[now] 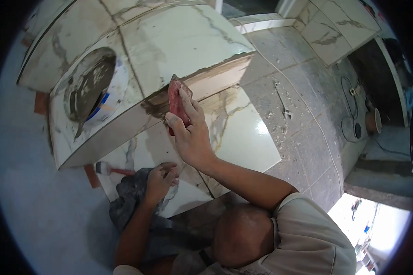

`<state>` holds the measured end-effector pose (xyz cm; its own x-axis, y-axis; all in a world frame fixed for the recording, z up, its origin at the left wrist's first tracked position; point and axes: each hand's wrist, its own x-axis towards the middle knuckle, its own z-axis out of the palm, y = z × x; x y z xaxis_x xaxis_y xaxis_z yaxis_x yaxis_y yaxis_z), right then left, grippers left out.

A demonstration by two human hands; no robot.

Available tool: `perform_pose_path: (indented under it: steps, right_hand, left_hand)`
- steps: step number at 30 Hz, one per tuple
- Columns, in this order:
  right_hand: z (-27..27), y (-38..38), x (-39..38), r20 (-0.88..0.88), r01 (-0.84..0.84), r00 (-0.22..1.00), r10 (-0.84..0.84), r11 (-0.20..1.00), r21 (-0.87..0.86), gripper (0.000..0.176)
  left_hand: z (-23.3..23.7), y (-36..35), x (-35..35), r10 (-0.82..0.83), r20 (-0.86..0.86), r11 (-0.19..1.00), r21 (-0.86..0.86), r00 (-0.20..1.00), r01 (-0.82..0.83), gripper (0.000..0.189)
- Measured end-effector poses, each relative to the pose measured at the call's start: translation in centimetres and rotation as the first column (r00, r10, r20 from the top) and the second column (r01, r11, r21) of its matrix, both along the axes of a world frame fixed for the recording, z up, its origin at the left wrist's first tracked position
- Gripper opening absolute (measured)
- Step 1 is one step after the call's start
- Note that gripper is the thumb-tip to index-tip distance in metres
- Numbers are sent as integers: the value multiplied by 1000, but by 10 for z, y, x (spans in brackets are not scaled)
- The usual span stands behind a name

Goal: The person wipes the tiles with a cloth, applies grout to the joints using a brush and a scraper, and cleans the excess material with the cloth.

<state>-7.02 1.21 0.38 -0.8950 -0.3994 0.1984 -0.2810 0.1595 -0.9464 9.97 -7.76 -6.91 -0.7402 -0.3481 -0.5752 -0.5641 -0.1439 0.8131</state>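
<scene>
My right hand (pixel 191 133) is closed around a red, flat-sided spreader (pixel 175 98), smeared with grey paste. The spreader rests at the upper edge of a tiled step (pixel 183 39), where wet brown-grey grout (pixel 155 106) covers part of the front face. Lower down, my left hand (pixel 162 181) is near the lower tile (pixel 234 123), its fingers loosely bent and apart with nothing visible in them. A crumpled dark grey cloth (pixel 126 197) lies beside its wrist. Left of it is a brush with a red handle (pixel 120 171).
A white bucket (pixel 118 87) with grey mix and a tool in it stands on the upper step. A cable (pixel 303 103) crosses the grey floor, where crumbs and a metal tool (pixel 282 101) lie. Further right are coiled cables (pixel 348 98) and a brown pot (pixel 373 120).
</scene>
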Motion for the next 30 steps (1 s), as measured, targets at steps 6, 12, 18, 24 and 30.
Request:
perform_pose_path:
  steps: [6, 12, 18, 24, 30]
  right_hand:
    - [6, -22, 27, 253, -78, 959, 130, 976, -206, 67]
    - [10, -38, 42, 242, -27, 967, 78, 978, -208, 68]
    - [-22, -71, 82, -1, -196, 980, 197, 974, -112, 61]
    - [12, -19, 71, 427, -217, 837, 344, 923, -319, 55]
    - [-29, -17, 21, 553, 107, 833, 32, 970, -217, 58]
  left_hand:
    - [7, 3, 0, -26, -23, 999, -37, 999, 25, 21]
    - [2, 0, 11, -74, -22, 994, -88, 997, 72, 19]
    - [-29, -12, 21, -407, -162, 684, -706, 899, 183, 27]
    - [-32, -9, 32, -329, -263, 783, -613, 907, 106, 34]
    - [1, -3, 20, -110, -104, 993, -57, 989, 104, 33]
